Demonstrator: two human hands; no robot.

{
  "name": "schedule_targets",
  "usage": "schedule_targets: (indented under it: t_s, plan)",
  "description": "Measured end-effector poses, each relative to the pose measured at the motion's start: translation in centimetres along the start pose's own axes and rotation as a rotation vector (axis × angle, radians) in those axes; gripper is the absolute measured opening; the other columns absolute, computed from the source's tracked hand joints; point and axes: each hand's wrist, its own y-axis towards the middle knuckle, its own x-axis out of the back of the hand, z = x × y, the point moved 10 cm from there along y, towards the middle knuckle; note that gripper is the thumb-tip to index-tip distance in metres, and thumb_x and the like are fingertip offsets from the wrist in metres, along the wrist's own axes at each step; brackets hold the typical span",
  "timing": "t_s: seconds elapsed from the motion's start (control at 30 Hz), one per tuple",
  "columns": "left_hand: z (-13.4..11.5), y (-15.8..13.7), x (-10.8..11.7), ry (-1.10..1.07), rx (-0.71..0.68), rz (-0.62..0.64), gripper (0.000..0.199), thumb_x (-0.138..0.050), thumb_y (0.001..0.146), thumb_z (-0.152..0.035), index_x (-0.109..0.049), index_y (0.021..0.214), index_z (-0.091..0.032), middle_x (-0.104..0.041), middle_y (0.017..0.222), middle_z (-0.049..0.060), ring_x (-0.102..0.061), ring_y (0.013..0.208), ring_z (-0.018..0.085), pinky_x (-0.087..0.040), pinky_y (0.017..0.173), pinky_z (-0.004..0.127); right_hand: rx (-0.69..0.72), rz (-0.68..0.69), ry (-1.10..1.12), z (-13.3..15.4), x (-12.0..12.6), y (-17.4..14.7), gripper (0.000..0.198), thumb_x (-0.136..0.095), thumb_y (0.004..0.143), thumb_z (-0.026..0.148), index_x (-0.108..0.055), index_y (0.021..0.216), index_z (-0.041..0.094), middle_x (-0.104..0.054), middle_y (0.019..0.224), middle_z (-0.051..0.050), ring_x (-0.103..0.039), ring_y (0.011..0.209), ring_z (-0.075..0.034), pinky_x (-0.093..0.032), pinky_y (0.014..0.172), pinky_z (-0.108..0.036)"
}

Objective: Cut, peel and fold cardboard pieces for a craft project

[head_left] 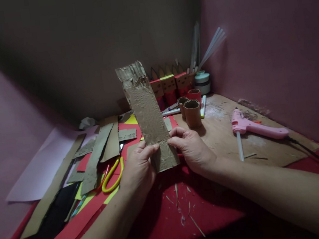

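Note:
A long strip of brown cardboard (146, 113) is held up in front of me, leaning a little to the left. Its top end is ragged, with the corrugation showing, and a crease crosses it near the bottom. My left hand (138, 167) pinches the left edge by that crease, thumb on the near face. On the opposite edge, my right hand (192, 150) grips at about the same height. The fingers behind the strip are partly hidden. Yellow-handled scissors (114, 177) lie just left of my left hand.
A pink glue gun (259, 126) with its cord rests on a cardboard sheet (222, 147) at the right. Cardboard tubes (192, 114), red decorated holders (169, 90) and a lidded jar (202, 82) stand behind. Cardboard scraps (97, 160) and coloured paper cover the left. Fibres litter the red cloth (214, 205).

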Motion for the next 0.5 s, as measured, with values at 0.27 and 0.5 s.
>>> schedule_targets:
  t_s: [0.27,0.5]
  plan:
    - [1.3,1.2,0.3,-0.048,0.011,-0.010,0.025,-0.065,0.051,-0.006,-0.070,0.075,-0.010,-0.073,0.069,0.007,-0.070,0.074,0.027,-0.058,0.068,0.035,-0.057,-0.091,0.091,-1.1,0.6,0.8,0.011,-0.058,0.054,0.014,-0.054,0.063,0.021,-0.050,0.046,0.007,-0.042,0.044,-0.010,-0.028,0.045,-0.023]
    - [0.2,1.3,1.0,0.016,-0.048,-0.010,0.028,-0.076,0.048,-0.011,-0.073,0.076,-0.011,-0.074,0.071,0.005,-0.069,0.075,0.024,-0.055,0.062,0.029,-0.088,-0.046,0.128,-1.1,0.3,1.0,0.015,-0.058,0.053,0.013,-0.056,0.067,0.020,-0.055,0.053,0.005,-0.047,0.050,-0.010,-0.033,0.048,-0.023]
